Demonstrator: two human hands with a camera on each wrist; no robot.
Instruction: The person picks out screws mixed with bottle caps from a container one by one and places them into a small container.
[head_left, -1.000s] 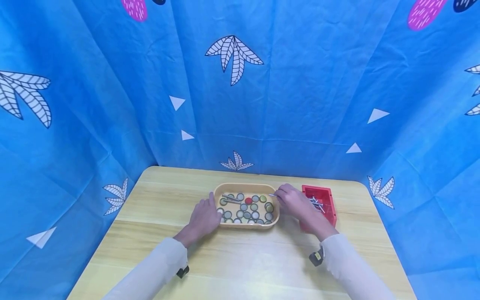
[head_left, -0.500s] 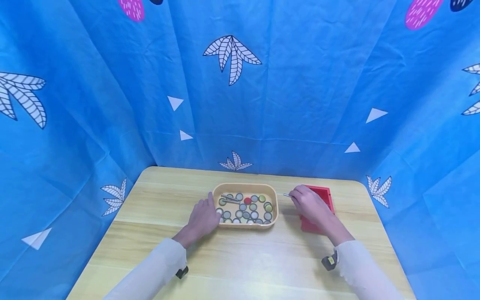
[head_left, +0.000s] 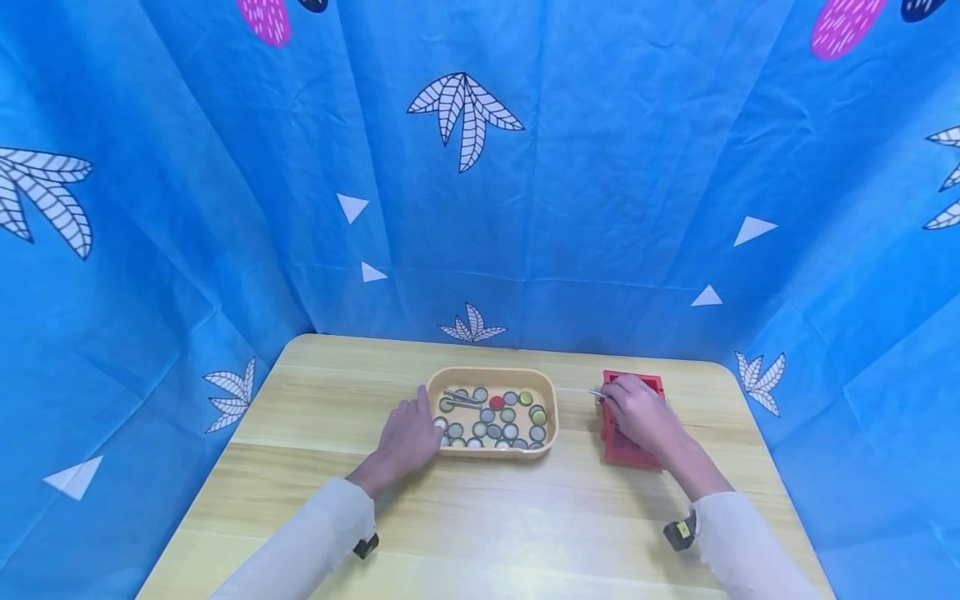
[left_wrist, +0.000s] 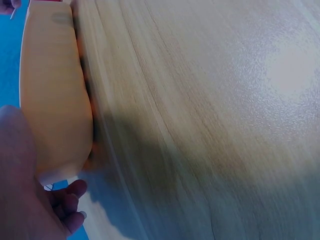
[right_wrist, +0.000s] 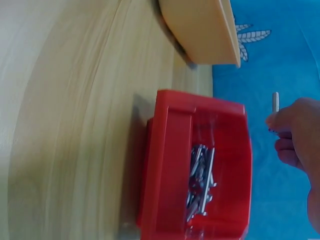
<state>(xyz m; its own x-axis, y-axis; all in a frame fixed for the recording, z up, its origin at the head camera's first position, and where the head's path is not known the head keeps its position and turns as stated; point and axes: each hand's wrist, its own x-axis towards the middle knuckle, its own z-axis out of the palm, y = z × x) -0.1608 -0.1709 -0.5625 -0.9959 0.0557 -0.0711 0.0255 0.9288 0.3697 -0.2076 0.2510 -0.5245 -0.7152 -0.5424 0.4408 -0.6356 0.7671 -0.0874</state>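
My left hand [head_left: 408, 432] grips the left end of a shallow tan tray [head_left: 495, 454], thumb at its wall and fingers curled around the outside in the left wrist view. Inside the tray lie several round bottle caps [head_left: 507, 414], one red cap [head_left: 497, 402], and a few thin silver screws [head_left: 462, 400]. Over the red bin [head_left: 632, 454], my right hand [head_left: 637, 410] pinches a silver screw [right_wrist: 275, 102] between thumb and fingertips, its shank sticking out. More screws [right_wrist: 200, 182] lie heaped in the bin, visible in the right wrist view; from the head my hand covers them.
Both containers stand on a light wood table [head_left: 480, 525], with a narrow gap between tray and bin. A blue patterned cloth [head_left: 600, 167] hangs behind the table and along both sides.
My right hand has moved right, from the tray's right rim to over the red bin, carrying the screw. The left hand stays at the tray's left end.
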